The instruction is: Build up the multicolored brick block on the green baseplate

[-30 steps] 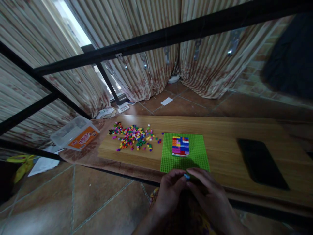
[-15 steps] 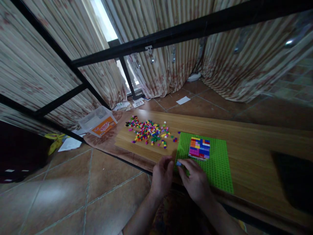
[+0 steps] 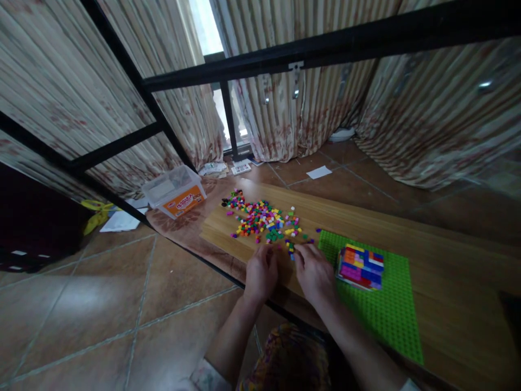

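The left hand [image 3: 260,273] and right hand [image 3: 313,274] touched the 6 o'clock edge of one brick pile [image 3: 264,220]; whether they gripped anything could not be told. At 4 o'clock, one baseplate [image 3: 385,320] bore one brick block [image 3: 360,266].

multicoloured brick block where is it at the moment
In the head view the multicoloured brick block sits on the green baseplate, right of centre, just right of the right hand; the loose bricks lie further left.

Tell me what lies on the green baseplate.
A block of colourful bricks sits on the green baseplate. Studs beneath it are covered; the right hand hides the plate's near left corner.
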`<state>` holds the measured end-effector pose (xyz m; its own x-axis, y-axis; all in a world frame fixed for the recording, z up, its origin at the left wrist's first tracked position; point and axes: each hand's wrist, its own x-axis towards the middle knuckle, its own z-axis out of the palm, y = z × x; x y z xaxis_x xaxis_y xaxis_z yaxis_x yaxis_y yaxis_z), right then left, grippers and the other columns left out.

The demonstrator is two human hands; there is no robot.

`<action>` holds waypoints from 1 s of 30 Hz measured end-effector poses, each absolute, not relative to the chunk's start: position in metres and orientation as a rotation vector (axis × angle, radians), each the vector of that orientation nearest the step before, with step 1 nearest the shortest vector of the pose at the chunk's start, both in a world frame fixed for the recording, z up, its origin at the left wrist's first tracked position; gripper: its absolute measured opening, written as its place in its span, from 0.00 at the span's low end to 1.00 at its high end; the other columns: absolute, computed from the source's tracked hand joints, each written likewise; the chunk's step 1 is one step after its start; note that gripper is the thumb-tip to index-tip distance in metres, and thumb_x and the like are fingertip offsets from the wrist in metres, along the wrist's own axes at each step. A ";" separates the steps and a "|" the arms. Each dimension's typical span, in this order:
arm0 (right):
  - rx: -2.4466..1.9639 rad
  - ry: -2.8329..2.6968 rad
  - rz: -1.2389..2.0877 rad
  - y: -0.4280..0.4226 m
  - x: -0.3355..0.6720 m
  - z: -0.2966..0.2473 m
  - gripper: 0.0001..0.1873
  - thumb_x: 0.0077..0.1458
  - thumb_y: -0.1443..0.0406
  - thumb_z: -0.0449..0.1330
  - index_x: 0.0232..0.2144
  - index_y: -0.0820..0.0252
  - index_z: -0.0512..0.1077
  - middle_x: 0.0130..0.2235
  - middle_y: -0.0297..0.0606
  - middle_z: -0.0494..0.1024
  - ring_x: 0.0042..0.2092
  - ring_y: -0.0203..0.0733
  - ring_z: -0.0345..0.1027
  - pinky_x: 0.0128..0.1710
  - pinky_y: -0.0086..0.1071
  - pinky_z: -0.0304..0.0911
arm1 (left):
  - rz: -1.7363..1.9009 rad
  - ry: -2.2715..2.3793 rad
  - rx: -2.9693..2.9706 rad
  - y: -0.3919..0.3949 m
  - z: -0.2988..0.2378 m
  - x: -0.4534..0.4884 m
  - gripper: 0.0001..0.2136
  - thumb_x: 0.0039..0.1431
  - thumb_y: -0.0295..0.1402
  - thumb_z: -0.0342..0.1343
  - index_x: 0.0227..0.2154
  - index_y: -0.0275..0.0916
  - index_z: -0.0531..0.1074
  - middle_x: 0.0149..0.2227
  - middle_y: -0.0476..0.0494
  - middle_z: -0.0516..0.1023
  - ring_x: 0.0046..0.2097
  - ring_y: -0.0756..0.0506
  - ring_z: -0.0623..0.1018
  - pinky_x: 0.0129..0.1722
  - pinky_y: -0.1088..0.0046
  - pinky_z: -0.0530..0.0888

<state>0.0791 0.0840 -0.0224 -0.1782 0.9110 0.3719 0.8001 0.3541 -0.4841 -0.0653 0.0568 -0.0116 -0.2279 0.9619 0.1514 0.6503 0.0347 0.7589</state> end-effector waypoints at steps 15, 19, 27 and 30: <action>-1.635 -2.056 0.246 0.129 0.038 -0.012 0.07 0.57 0.62 0.59 0.34 0.57 0.76 0.39 0.46 0.76 0.41 0.47 0.70 0.40 0.38 0.62 | 1.136 1.733 1.554 0.062 -0.012 -0.075 0.08 0.58 0.25 0.53 0.37 0.40 0.75 0.39 0.44 0.79 0.42 0.45 0.77 0.46 0.69 0.72; -1.659 -2.042 0.251 0.127 0.032 -0.009 0.06 0.56 0.65 0.59 0.36 0.58 0.75 0.39 0.46 0.77 0.42 0.48 0.71 0.40 0.38 0.63 | 1.131 1.710 1.553 0.062 -0.012 -0.076 0.08 0.58 0.25 0.53 0.37 0.39 0.75 0.38 0.44 0.79 0.42 0.45 0.77 0.46 0.69 0.71; -1.448 -1.724 0.632 0.077 0.057 0.020 0.08 0.58 0.65 0.56 0.37 0.56 0.74 0.33 0.37 0.80 0.32 0.39 0.73 0.35 0.32 0.67 | 1.106 1.748 1.585 0.062 -0.014 -0.079 0.08 0.60 0.32 0.53 0.39 0.40 0.75 0.39 0.45 0.80 0.41 0.46 0.78 0.43 0.71 0.72; -1.319 -1.544 0.837 0.045 0.084 0.024 0.09 0.57 0.63 0.57 0.38 0.56 0.76 0.33 0.36 0.79 0.33 0.38 0.74 0.35 0.30 0.70 | 1.081 1.789 1.591 0.063 -0.013 -0.079 0.08 0.60 0.32 0.52 0.38 0.40 0.75 0.39 0.44 0.80 0.41 0.45 0.78 0.43 0.70 0.73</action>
